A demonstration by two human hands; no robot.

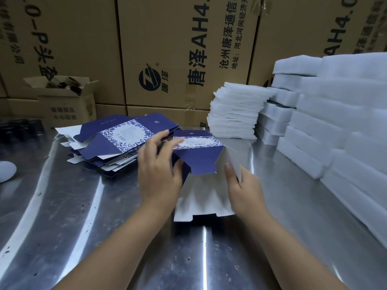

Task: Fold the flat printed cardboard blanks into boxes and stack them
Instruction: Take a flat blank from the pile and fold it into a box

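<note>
In the head view, the left hand (159,174) and right hand (244,185) each held a side of a half-opened blue printed blank (199,158) over the steel tabletop (83,206), likely squaring it; the stack of flat blanks (117,141) lay just left.

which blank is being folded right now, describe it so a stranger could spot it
On the steel table, just right of the pile of flat blue blanks, it is the blank held between the left hand and right hand. Unlike the pile, it is lifted and bent, its white inside showing.
</note>
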